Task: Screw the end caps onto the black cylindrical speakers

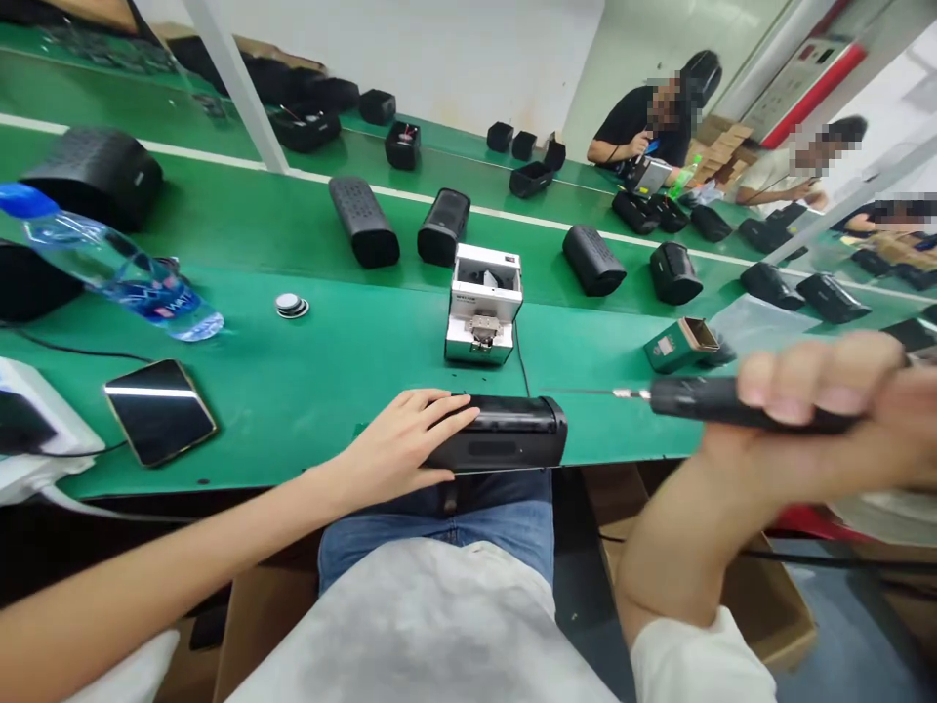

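Observation:
My left hand (399, 441) rests on the left end of a black speaker housing (512, 439) that lies on its side at the near edge of the green bench (322, 361); its fingers wrap over the top of the housing. My right hand (827, 415) is closed round a black electric screwdriver (703, 398). The tool is held level, and its thin bit (586, 392) points left, above and to the right of the housing without touching it.
A white screw feeder box (483, 305) stands just behind the housing. A phone (159, 410), a water bottle (109, 266) and a small round part (291, 306) lie to the left. Several black speakers sit further back. A small green box (680, 345) lies right. Other people work at the far right.

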Motion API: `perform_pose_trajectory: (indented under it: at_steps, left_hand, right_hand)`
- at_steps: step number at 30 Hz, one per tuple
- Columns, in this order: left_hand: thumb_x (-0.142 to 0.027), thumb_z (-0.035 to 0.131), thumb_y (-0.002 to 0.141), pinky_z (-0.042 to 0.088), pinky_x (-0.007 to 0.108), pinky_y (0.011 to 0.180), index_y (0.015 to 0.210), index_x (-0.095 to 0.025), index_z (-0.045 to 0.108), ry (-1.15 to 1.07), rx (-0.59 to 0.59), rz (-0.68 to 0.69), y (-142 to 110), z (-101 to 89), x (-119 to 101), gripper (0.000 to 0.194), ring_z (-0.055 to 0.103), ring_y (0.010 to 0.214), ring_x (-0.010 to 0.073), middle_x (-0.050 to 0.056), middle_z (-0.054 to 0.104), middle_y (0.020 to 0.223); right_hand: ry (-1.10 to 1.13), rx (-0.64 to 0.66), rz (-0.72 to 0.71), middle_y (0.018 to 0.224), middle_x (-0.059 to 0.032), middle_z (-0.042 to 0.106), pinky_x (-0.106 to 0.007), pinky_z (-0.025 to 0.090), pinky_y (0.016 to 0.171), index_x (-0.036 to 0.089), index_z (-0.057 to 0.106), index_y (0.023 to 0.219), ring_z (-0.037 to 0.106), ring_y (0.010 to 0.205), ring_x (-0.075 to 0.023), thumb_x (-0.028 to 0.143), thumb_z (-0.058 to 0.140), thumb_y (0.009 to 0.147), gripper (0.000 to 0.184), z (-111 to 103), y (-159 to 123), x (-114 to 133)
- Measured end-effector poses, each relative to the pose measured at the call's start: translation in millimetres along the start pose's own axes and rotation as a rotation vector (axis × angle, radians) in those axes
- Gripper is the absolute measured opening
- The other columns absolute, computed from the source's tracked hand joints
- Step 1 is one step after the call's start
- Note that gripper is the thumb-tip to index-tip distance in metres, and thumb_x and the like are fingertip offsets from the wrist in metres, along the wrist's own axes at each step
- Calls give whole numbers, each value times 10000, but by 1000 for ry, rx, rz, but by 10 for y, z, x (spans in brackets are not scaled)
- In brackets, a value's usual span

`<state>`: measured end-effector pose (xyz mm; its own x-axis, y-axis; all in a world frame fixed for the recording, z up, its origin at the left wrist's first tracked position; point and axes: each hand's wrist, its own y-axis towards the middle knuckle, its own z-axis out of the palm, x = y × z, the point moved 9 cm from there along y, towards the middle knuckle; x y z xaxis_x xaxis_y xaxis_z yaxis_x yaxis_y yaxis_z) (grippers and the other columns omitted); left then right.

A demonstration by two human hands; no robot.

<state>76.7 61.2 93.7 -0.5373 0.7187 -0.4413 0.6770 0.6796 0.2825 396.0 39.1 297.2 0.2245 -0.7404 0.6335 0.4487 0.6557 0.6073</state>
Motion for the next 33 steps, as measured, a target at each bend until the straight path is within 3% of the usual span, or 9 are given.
perform_pose_trajectory:
  at_steps: [1, 4, 6, 9, 14, 18, 24, 28, 33]
  left_hand:
    - [-342, 955, 864, 466, 639, 1300, 1713, -412, 431, -54, -62, -27, -88, -13, 48, 1000, 577, 1532, 428, 118, 582, 1680]
    - [-401, 972, 851, 497, 635, 1297, 1782, -417, 219, -262, -185, -197, -300, 55, 299, 1198, 503, 1612, 428, 156, 454, 1749]
    - [-413, 997, 817, 534, 636, 1267, 1797, -415, 97, -382, -156, -279, -365, 196, 425, 1331, 502, 1614, 442, 177, 429, 1747]
    - [-387, 989, 827, 537, 642, 1264, 1787, -409, 106, -469, -101, -232, -360, 328, 448, 1305, 525, 1590, 442, 183, 453, 1707]
    - [-332, 977, 841, 500, 664, 1294, 1769, -407, 176, -483, -166, -132, -337, 340, 483, 1229, 506, 1597, 438, 182, 453, 1675]
    - [-293, 979, 826, 507, 659, 1282, 1790, -399, 33, -515, -184, -190, -347, 395, 567, 1355, 539, 1568, 432, 194, 457, 1681]
    - [-323, 991, 814, 544, 653, 1242, 1791, -389, -41, -551, -134, -263, -341, 456, 610, 1422, 569, 1531, 436, 210, 465, 1668]
    - [-366, 979, 838, 503, 692, 1264, 1788, -372, 12, -536, -118, -265, -333, 454, 612, 1355, 537, 1559, 460, 207, 481, 1651]
    - [-381, 975, 844, 496, 685, 1272, 1789, -360, 43, -546, -134, -246, -320, 436, 600, 1328, 532, 1556, 456, 199, 485, 1638]
  right_hand:
    - [31, 46, -127, 600, 96, 499, -238, 388, 378, 315, 793, 970, 423, 420, -70, 163, 879, 906, 185, 263, 30, -95]
    - [-78, 137, -254, 615, 110, 486, -246, 394, 419, 311, 693, 1095, 454, 426, -95, 266, 815, 985, 170, 886, 92, -669]
    - [-176, 191, -254, 632, 113, 465, -262, 418, 454, 297, 608, 1097, 492, 437, -104, 335, 767, 1052, 169, 1146, 136, -1050]
    - [-241, 255, -208, 629, 119, 429, -284, 466, 515, 278, 550, 1035, 547, 463, -121, 460, 766, 1060, 284, 1347, 206, -1432]
    - [-241, 282, -147, 589, 127, 475, -231, 466, 469, 262, 580, 942, 564, 440, -107, 461, 860, 990, 346, 1501, 307, -1676]
    - [-242, 258, -98, 575, 164, 501, -154, 441, 491, 240, 582, 945, 526, 393, -35, 331, 817, 987, 256, 1519, 390, -1816]
    - [-284, 225, -79, 566, 174, 472, -189, 443, 613, 205, 574, 954, 561, 424, 0, 344, 611, 1059, 178, 1503, 441, -1907]
    - [-336, 167, -21, 603, 134, 490, -273, 449, 498, 319, 574, 949, 451, 443, -101, 530, 911, 895, 401, 1505, 386, -1939]
    - [-506, 200, 44, 606, 78, 420, -392, 465, 520, 423, 547, 979, 390, 524, -186, 678, 835, 893, 395, 1506, 306, -1904]
